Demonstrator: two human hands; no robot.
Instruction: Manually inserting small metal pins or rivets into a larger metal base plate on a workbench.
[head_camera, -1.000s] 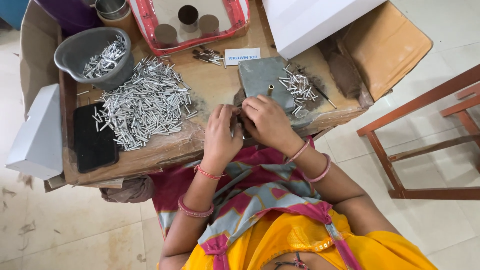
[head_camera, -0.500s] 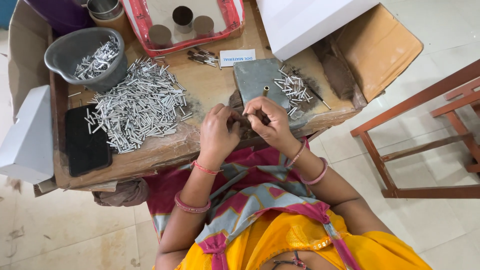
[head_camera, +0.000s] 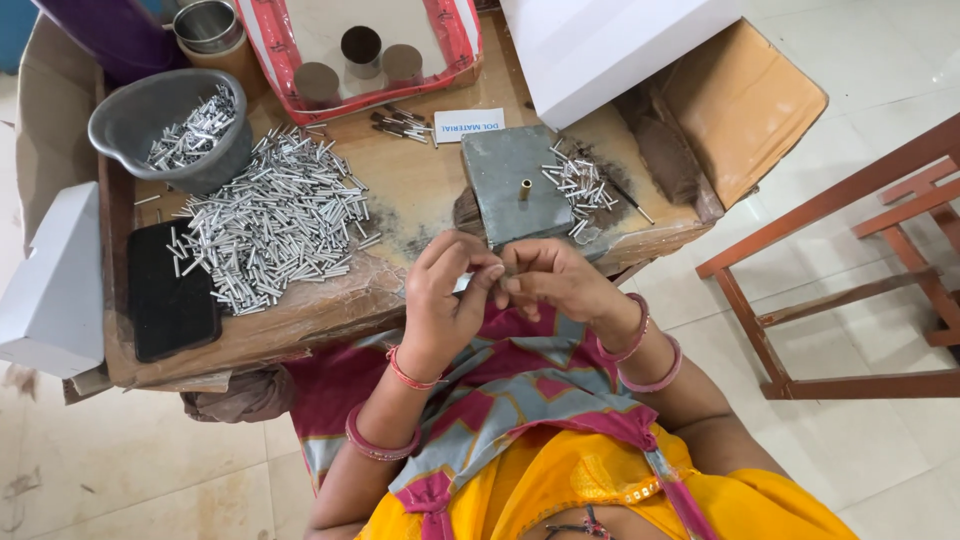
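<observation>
My left hand (head_camera: 447, 300) and my right hand (head_camera: 553, 283) meet fingertip to fingertip at the near edge of a low wooden table (head_camera: 420, 190). They pinch a small metal tube (head_camera: 497, 270) between them; most of it is hidden by the fingers. Just beyond the hands lies a grey metal block (head_camera: 515, 185) with a short brass peg (head_camera: 524, 188) upright in it and a small heap of silver tubes (head_camera: 578, 188) on its right side. A large pile of silver tubes (head_camera: 270, 220) spreads over the table to the left.
A grey bowl (head_camera: 135, 115) with more tubes, a steel cup (head_camera: 208, 25) and a red-rimmed tray (head_camera: 460, 40) of cylinders stand at the back. A black phone (head_camera: 170, 290) lies at left, a white box (head_camera: 610, 50) at back right, a wooden chair frame (head_camera: 840, 270) to the right.
Both hands have drawn back from the metal block toward my body and now hold the small tube over the table's near edge. The camera view has shifted slightly.
</observation>
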